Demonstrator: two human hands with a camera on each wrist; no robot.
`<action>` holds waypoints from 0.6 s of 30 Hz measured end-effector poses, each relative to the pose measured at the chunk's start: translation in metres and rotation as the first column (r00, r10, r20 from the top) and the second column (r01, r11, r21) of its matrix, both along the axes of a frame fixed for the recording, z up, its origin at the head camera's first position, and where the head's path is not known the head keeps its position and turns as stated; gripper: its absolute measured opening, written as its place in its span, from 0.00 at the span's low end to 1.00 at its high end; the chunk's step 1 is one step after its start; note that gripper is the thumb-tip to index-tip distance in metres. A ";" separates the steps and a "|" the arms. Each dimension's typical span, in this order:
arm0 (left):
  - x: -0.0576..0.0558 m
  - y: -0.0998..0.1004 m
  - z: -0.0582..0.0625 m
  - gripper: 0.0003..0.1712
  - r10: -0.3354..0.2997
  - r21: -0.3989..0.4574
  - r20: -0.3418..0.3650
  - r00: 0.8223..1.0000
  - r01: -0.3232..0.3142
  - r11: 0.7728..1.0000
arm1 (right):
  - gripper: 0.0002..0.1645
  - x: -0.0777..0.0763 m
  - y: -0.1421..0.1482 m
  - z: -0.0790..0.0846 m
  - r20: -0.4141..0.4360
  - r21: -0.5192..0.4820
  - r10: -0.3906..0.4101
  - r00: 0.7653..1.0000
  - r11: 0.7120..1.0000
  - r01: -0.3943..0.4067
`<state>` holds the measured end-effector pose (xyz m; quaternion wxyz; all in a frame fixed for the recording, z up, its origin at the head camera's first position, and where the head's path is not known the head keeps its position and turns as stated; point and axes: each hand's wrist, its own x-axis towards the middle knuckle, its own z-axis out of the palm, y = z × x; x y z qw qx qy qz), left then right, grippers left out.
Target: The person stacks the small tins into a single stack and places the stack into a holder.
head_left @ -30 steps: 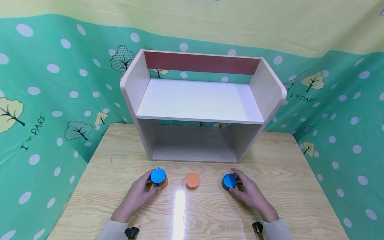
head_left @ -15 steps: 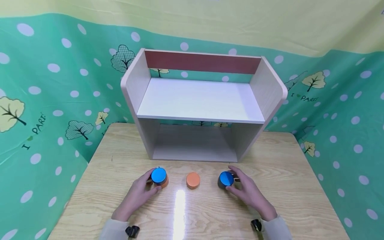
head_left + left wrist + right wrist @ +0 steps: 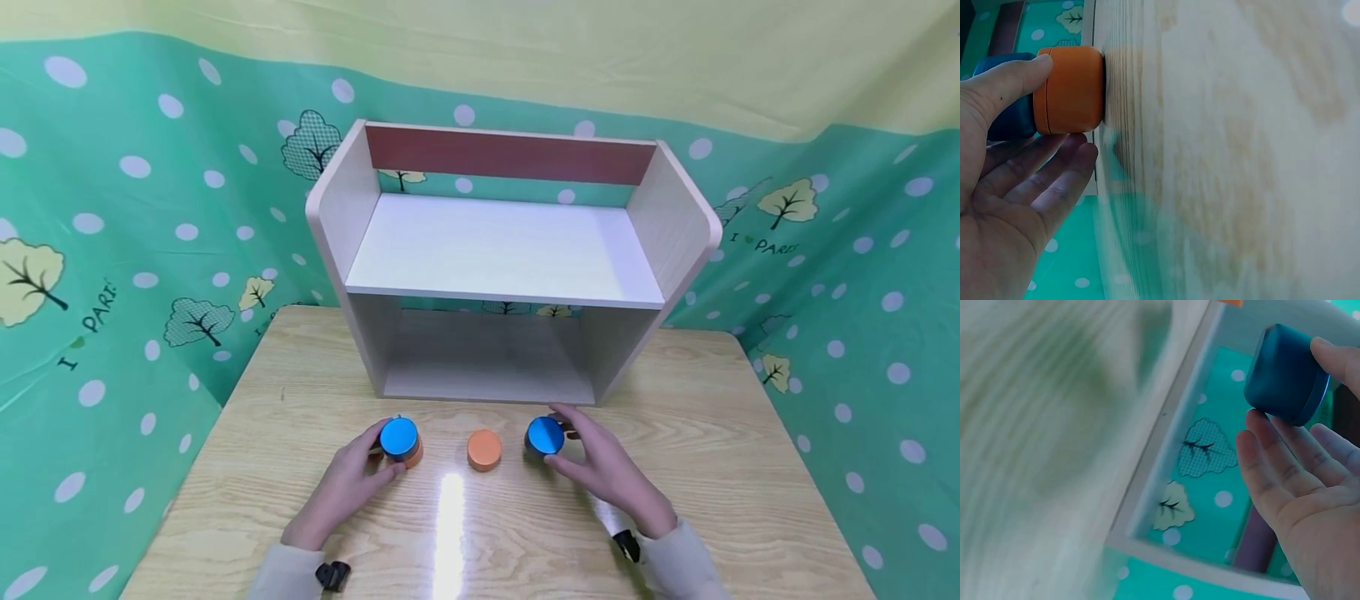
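Note:
A blue round container (image 3: 399, 435) sits on top of an orange round container (image 3: 412, 457), which stands on the table. My left hand (image 3: 351, 482) grips this stack, its thumb (image 3: 1034, 70) over the seam between the two and its fingers on the far side. With my right hand (image 3: 606, 468) I hold another blue round container (image 3: 544, 436) between thumb and fingertips; the right wrist view shows this blue container (image 3: 1286, 375) raised off the table. Between the hands, a second orange round container (image 3: 484, 449) stands alone on the table.
Behind the containers stands a two-tier white shelf (image 3: 502, 250) with a dark red back rail (image 3: 510, 154). The wooden table (image 3: 375, 550) carries a bright light streak. A green patterned curtain (image 3: 150, 250) surrounds the table at the back and sides.
My right hand has lifted its blue container and moved it left, closer to the lone orange one. The left hand has stayed on the stack.

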<state>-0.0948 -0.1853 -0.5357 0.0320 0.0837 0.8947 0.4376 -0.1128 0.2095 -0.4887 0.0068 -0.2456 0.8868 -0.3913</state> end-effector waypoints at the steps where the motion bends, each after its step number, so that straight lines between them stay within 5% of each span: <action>1: 0.000 0.000 0.000 0.42 -0.001 0.000 -0.002 1.000 0.001 1.000 | 0.45 -0.001 -0.002 0.002 -0.007 0.001 0.006 1.000 1.000 -0.006; 18: 0.000 -0.002 0.000 0.42 -0.010 0.006 -0.014 1.000 0.010 1.000 | 0.45 -0.016 -0.040 0.032 -0.107 0.053 0.112 0.988 0.993 -0.107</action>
